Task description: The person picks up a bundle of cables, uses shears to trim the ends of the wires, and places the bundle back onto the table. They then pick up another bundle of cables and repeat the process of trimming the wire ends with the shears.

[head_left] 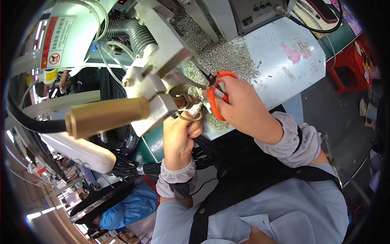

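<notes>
Both my hands are clamped, left hand [178,136] on the wire loop [187,109], right hand [239,107] on orange scissors [215,95]; a slip near the surface edge could nick my fingers.

Red-white warning label [58,42] — machine housing, upper left

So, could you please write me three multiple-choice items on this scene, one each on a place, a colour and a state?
1. Where do the small grey metal bits lie?
A on the pale worktop
B on the floor
C in a box

2. What colour are the scissors' handles?
A blue
B orange
C green

3. What is the left hand doing?
A hanging free
B lying flat
C gripping a thin looped wire

Answers:
A, they are strewn over the worktop.
B, orange loops show in the right hand.
C, its fingers are curled round the wire.
</notes>
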Available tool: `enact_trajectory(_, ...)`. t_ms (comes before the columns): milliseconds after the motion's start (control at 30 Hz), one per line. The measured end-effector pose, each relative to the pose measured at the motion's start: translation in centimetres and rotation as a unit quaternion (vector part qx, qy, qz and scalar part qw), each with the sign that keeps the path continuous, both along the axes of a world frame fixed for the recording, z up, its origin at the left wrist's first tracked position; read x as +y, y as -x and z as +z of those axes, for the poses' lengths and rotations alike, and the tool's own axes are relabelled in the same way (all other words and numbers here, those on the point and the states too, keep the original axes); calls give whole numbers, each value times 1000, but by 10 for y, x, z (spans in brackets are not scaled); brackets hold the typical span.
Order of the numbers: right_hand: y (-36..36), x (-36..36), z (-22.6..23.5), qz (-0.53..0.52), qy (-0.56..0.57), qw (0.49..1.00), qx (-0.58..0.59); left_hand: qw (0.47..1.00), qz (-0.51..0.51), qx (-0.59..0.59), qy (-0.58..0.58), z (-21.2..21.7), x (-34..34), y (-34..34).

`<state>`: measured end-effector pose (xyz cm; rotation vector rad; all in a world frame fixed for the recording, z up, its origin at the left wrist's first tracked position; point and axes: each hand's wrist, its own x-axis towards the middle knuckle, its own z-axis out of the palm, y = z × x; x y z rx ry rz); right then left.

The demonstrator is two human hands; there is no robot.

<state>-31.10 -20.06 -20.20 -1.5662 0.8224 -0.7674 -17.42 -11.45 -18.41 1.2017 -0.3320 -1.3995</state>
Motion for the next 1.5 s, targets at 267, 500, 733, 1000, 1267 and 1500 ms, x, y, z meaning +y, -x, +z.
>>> enact_trajectory(267,16,11,1,37,-54,997,-43,997,-1,74,30,14,17,12)
enact_trajectory(500,35,30,17,-80,154,985,-21,987,38,-154,39,20,40,42)
enact_trajectory(733,43,42,15,121,109,986,28,994,-29,-99,31,7,55,49)
enact_trajectory(1000,45,46,4,35,372,927,38,991,88,-92,40,6,62,49)
enact_trajectory(1267,36,52,-4,26,305,946,-107,934,128,-326,66,11,57,62)
enact_trajectory(1500,34,63,8,28,90,994,-54,886,68,-444,114,6,62,63)
